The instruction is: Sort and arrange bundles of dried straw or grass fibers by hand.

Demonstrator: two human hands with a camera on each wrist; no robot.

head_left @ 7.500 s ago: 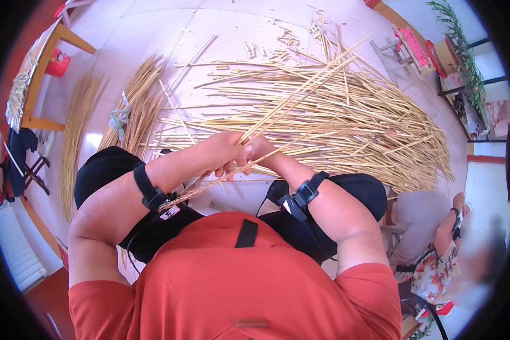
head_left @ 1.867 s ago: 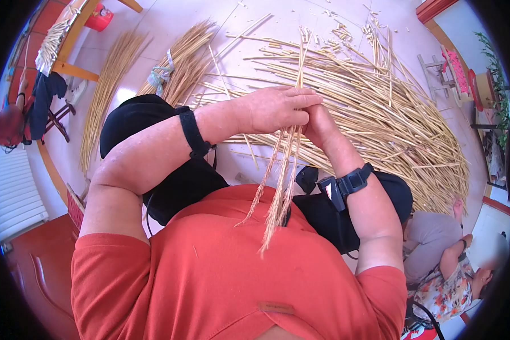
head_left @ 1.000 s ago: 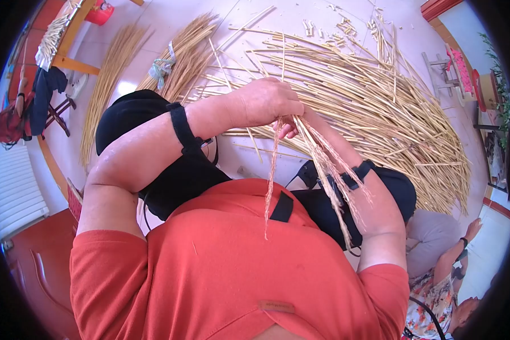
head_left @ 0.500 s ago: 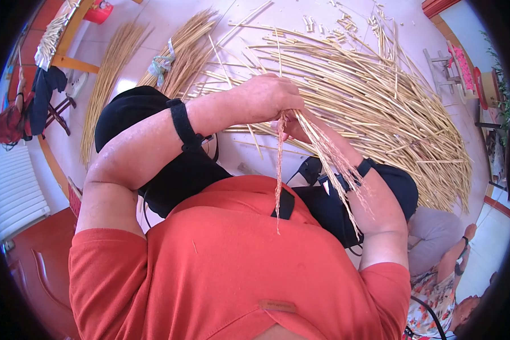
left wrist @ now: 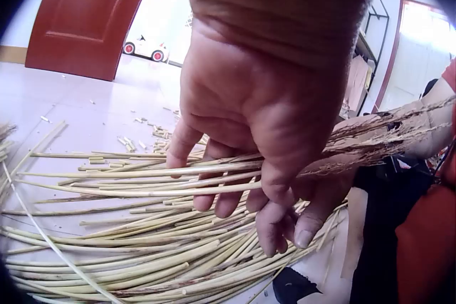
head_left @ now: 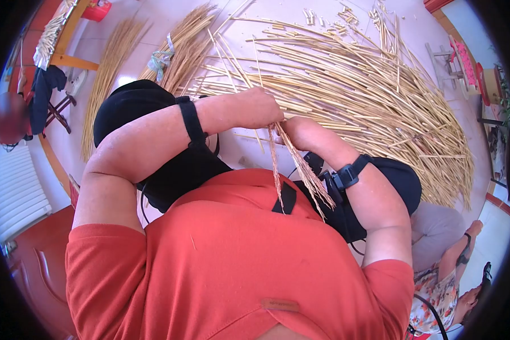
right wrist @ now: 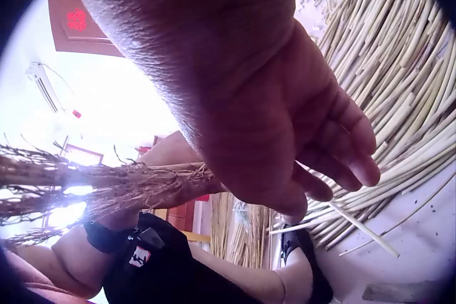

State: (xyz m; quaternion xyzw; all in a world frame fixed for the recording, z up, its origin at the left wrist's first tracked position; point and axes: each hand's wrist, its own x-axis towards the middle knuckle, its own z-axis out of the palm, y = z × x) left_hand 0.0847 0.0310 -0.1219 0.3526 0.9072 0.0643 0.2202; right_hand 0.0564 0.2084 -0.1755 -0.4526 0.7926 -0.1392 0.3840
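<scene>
- By the left hand (head_left: 258,107), the slim straw-yellow stalks with feathery reddish-tan seed heads (head_left: 311,178) are held, clamped between curled fingers and thumb, as the left-wrist view shows.
- The right hand (head_left: 300,135) is placed just beside it, with its fingers loosely bent; whether anything is pinched there cannot be told, since the thumb side is partly hidden.
- Compared with half a second ago, both hands have been shifted slightly toward the left of the head view, and the right hand is less covered by the left.
- The seed heads, spread in a wide fan then, are now drawn into a narrower tuft; one thin strand (head_left: 275,164) is still left hanging apart. By this, the gathering of the held stalks seems to be advanced, though not evened out.
- Beyond the hands, a broad heap of long yellow stalks (head_left: 357,107) is spread over the pale tiled floor (head_left: 292,8).
- Left of that heap, a brownish sheaf tied with pale blue-green cloth (head_left: 160,65) is laid near a loose tan sheaf (head_left: 110,79).
- Past the heap, short cut stalk pieces (head_left: 345,22) are scattered.
</scene>
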